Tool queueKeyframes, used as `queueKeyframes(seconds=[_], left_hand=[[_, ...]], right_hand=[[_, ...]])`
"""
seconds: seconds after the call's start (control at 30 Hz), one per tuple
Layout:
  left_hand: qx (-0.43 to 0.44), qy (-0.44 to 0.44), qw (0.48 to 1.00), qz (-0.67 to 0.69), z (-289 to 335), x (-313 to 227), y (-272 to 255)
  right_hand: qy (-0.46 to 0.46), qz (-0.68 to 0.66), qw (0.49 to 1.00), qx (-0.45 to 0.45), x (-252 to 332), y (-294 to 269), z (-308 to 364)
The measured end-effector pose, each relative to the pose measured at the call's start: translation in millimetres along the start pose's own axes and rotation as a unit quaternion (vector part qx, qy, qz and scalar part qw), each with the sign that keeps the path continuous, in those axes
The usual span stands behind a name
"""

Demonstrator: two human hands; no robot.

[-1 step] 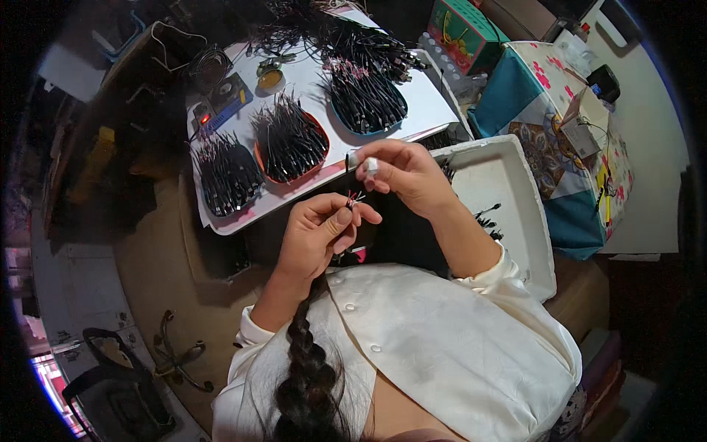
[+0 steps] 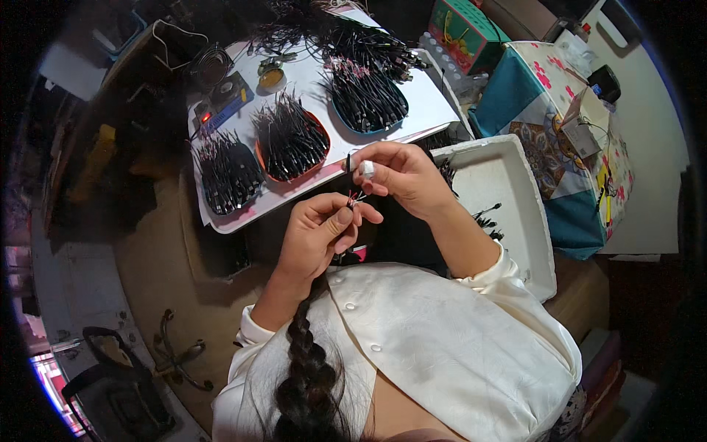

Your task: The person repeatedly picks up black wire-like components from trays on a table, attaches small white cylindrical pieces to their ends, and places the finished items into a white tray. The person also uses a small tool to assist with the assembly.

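My left hand (image 2: 320,236) pinches the thin red and light wire ends (image 2: 354,198) of a short black cable between thumb and forefinger. My right hand (image 2: 403,177) sits just above it and grips the cable's black part (image 2: 348,162); one fingertip is wrapped in white tape (image 2: 366,168). Both hands are raised over the near edge of a white board (image 2: 434,110). On the board stand three trays heaped with similar black cables: a dark one (image 2: 228,173), an orange one (image 2: 291,140) and a blue one (image 2: 366,99).
A white foam tray (image 2: 515,184) with a few black cable pieces lies to my right. A small box with a red light (image 2: 221,103) and a wire coil (image 2: 210,65) sit at the board's far left. A patterned cloth-covered box (image 2: 567,125) stands far right.
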State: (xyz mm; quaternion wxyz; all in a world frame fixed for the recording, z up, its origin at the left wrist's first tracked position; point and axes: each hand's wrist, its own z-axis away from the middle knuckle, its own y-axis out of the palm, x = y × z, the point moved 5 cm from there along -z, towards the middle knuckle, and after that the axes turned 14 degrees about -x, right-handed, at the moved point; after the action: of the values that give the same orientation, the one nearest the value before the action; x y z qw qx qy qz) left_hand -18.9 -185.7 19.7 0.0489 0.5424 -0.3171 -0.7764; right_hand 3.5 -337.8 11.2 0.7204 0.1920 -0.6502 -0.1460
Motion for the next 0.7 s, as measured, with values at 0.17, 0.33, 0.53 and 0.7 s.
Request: queueKeyframes(seconds=[0.17,0.33,0.53,0.7], left_hand=[[-0.003,-0.011,0.999,-0.037,4.6,1.1,-1.1],[-0.147,0.124,0.98,-0.043,-7.1,-9.9,-12.7],[-0.141,0.2,0.957,-0.157,-13.3,-9.0,-6.2],[-0.164,0.211,0.945,-0.188,-15.0,-5.4,0.5]], right_hand=[[-0.011,-0.068,0.997,-0.044,-1.7,14.5,-0.2],[-0.263,0.216,0.931,-0.131,15.8,17.1,16.1],[-0.331,0.238,0.905,-0.122,29.2,13.4,21.0],[-0.349,0.408,0.829,-0.157,37.2,15.4,31.4]])
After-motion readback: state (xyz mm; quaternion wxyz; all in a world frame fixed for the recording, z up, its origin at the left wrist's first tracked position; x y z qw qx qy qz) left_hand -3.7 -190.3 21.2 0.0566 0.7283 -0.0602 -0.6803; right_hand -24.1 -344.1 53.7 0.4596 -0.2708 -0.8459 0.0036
